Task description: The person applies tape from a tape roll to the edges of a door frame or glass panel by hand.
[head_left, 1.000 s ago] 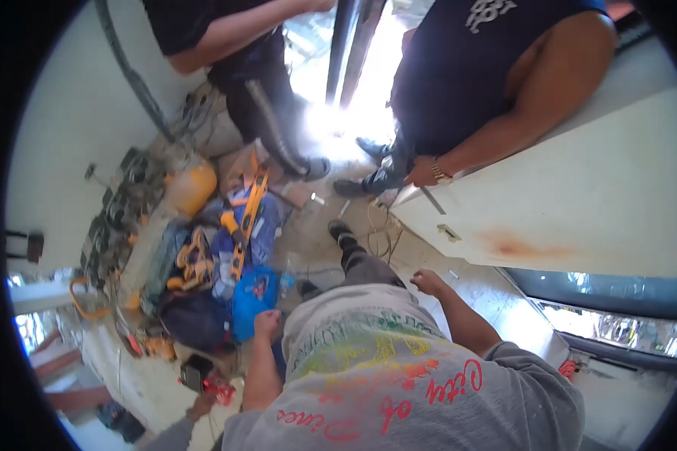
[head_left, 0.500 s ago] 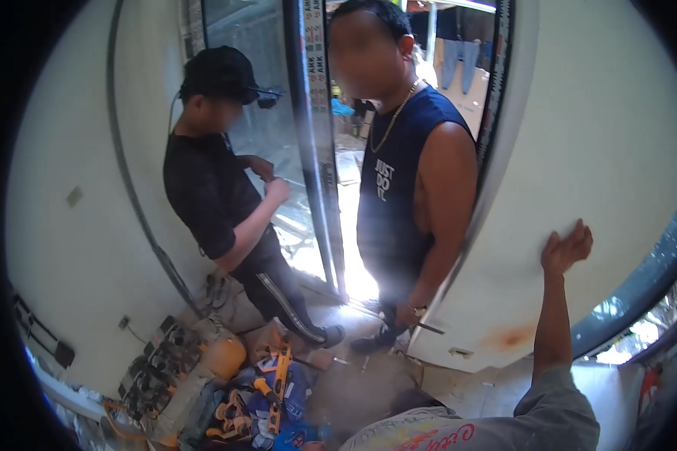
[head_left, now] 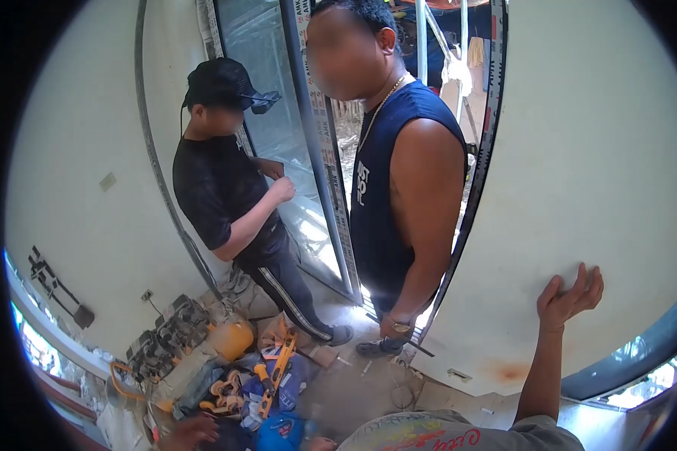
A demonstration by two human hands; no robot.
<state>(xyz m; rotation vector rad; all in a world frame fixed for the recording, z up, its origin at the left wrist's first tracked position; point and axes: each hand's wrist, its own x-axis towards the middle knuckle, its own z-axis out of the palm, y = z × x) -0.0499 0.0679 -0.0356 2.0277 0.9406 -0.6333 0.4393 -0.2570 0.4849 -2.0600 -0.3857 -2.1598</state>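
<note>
Open between three and four o'clock, with fingers spread and loosely bent: the right hand (head_left: 572,297), nothing seen in its grip. Right behind it, across from one to five o'clock: the white wall (head_left: 609,150); touching or just short of contact, cannot tell. At six o'clock, cut off by the lower edge: a sliver of left hand (head_left: 323,445), nearest the blue plastic bag (head_left: 280,434); open or closed, cannot tell.

By judgement, a moment of steadying or gesturing at the wall rather than of tool work. For bracing there, a call for straighter fingers and a flat palm; for taking up a tool, a reach down toward seven o'clock.

In the count at seven o'clock: one yellow spirit level (head_left: 280,368), one orange-handled tool (head_left: 263,377) close beside it, and tan-orange pieces (head_left: 224,392) too tangled to number. Between seven and eight: one yellow tank (head_left: 233,340). On view as well, two standing co-workers: at ten o'clock, one in a black cap (head_left: 218,84), hands close together; near two, one in a navy sleeveless top (head_left: 384,188), gripping one dark bar (head_left: 421,349) at five. Also at seven, one other person's hand (head_left: 194,431), blurred. Low on the white wall, between four and five: one rust-coloured stain (head_left: 509,373) and, near it, one small rectangular fitting (head_left: 459,374). Toward eight: one wall outlet (head_left: 148,295).
</note>
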